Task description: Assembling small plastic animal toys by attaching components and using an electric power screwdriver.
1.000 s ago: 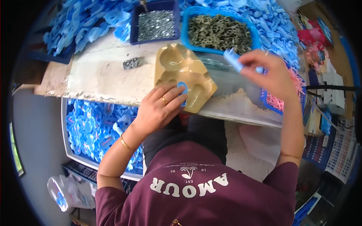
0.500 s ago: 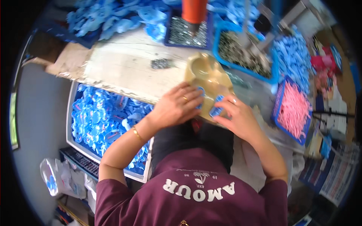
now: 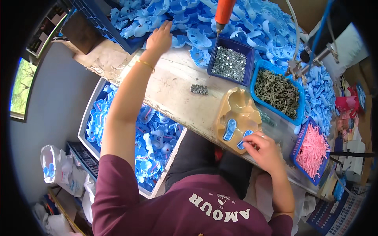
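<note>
My left hand [image 3: 159,38] reaches out to the far pile of blue plastic shells [image 3: 199,38], its fingers stretched over the near edge of the heap. A tan moulded fixture [image 3: 237,102] lies at the table's front edge. Two small blue oval plastic parts sit in its near hollows. The left blue oval part [image 3: 230,129] lies free of my hands. At the right blue oval part [image 3: 245,139] my right hand [image 3: 263,148] has its thumb and fingertips closed on the edge.
An orange power screwdriver [image 3: 225,11] hangs over a dark blue tray of screws [image 3: 247,80]. Beside it stand a blue basket of dark metal bits [image 3: 301,96] and a purple basket of pink strips [image 3: 293,157]. A small screw pile [image 3: 199,89] lies left of the fixture. Below left is a bin of blue parts [image 3: 151,137].
My left hand has left the fixture and moved far left to the blue shell pile. My right hand stays at the right oval part. The view has shifted.
</note>
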### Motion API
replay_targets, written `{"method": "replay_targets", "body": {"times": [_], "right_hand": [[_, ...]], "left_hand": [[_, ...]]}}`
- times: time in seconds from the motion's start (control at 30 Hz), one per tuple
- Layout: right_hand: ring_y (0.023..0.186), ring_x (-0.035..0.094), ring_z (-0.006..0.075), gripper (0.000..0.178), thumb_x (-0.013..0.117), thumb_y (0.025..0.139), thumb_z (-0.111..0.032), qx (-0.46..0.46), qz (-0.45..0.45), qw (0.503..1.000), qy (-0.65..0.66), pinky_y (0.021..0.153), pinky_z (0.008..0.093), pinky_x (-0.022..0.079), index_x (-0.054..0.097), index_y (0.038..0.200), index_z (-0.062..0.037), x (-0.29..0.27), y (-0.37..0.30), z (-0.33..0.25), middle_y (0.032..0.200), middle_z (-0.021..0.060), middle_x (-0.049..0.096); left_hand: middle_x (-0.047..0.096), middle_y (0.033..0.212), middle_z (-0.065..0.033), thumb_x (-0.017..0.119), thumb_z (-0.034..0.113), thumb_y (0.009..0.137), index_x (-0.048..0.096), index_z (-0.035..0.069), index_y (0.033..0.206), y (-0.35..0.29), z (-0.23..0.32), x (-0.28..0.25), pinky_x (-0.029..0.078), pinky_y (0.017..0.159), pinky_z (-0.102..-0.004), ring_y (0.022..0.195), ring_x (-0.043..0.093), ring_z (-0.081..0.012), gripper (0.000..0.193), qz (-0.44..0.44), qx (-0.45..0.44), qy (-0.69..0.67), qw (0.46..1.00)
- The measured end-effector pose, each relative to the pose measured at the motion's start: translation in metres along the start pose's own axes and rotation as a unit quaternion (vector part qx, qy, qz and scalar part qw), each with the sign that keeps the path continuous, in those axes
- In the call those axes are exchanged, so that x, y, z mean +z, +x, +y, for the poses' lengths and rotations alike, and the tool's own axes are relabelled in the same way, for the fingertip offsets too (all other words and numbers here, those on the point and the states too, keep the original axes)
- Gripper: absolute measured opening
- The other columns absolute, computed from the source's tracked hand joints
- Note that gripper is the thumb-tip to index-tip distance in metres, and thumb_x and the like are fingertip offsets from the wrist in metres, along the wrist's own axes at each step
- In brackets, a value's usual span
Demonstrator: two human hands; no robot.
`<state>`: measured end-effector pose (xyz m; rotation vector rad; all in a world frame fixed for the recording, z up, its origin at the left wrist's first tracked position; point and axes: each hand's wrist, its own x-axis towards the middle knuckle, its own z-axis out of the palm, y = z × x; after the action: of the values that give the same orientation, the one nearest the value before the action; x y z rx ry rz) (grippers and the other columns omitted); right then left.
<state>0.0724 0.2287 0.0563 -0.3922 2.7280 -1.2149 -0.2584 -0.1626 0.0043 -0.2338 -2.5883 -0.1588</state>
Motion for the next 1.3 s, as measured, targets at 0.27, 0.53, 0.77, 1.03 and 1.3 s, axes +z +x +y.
{"method": "replay_targets", "body": {"times": [0.27, 0.53, 0.77, 1.03, 1.3], "right_hand": [[0.071, 0.066, 0.0199, 0.010, 0.073, 0.090, -0.010, -0.018, -0.020, 1.000, -0.014, 0.063, 0.0308, 0.051, 0.073, 0.097, -0.0031, 0.004, 0.000, 0.011, 0.087, 0.0093, 0.068], [0.068, 0.064, 0.0195, 0.009, 0.072, 0.090, -0.008, -0.017, -0.021, 1.000, -0.007, 0.063, 0.0309, 0.049, 0.072, 0.096, -0.0022, 0.004, 0.002, 0.011, 0.084, 0.0090, 0.067], [0.086, 0.069, 0.0272, 0.025, 0.075, 0.089, -0.009, -0.030, 0.081, 0.995, 0.044, 0.075, 0.0373, 0.055, 0.069, 0.113, -0.0045, 0.001, 0.015, -0.013, 0.105, 0.0109, 0.068], [0.107, 0.065, 0.0321, 0.043, 0.082, 0.081, -0.012, -0.175, 0.124, 0.971, -0.105, 0.086, 0.0399, 0.054, 0.068, 0.121, -0.0031, -0.008, 0.017, -0.038, 0.124, 0.0157, 0.067], [0.108, 0.064, 0.0282, 0.030, 0.078, 0.080, -0.010, -0.170, 0.154, 0.934, -0.274, 0.093, 0.0419, 0.050, 0.072, 0.108, -0.0053, 0.002, 0.000, 0.005, 0.119, 0.0063, 0.069]], "left_hand": [[0.066, 0.123, -0.0082, 0.051, 0.021, 0.102, 0.064, 0.017, 0.120, 0.021, 0.005, -0.028, 0.054, 0.088, -0.0435, 0.110, 0.065, -0.0326, 0.022, -0.056, 0.043, -0.013, 0.997], [0.065, 0.105, -0.0158, 0.046, 0.020, 0.097, 0.060, 0.007, 0.112, -0.004, -0.028, -0.083, 0.050, 0.087, -0.0424, 0.103, 0.063, -0.0380, 0.025, 0.081, 0.022, -0.238, 0.968], [0.049, 0.085, 0.0030, 0.045, 0.016, 0.099, 0.060, 0.006, 0.103, -0.088, 0.032, -0.092, 0.035, 0.068, -0.0233, 0.074, 0.043, -0.0069, 0.018, -0.107, -0.140, -0.719, 0.672], [0.053, 0.093, -0.0012, 0.051, 0.015, 0.099, 0.057, 0.003, 0.107, -0.167, 0.149, -0.108, 0.041, 0.076, -0.0250, 0.082, 0.048, -0.0095, 0.016, -0.261, -0.060, -0.758, 0.595], [0.049, 0.151, -0.0146, 0.061, 0.012, 0.098, 0.052, 0.007, 0.141, -0.187, 0.179, -0.114, 0.049, 0.094, -0.0358, 0.122, 0.055, -0.0241, 0.044, -0.137, 0.046, -0.610, 0.779]]}}
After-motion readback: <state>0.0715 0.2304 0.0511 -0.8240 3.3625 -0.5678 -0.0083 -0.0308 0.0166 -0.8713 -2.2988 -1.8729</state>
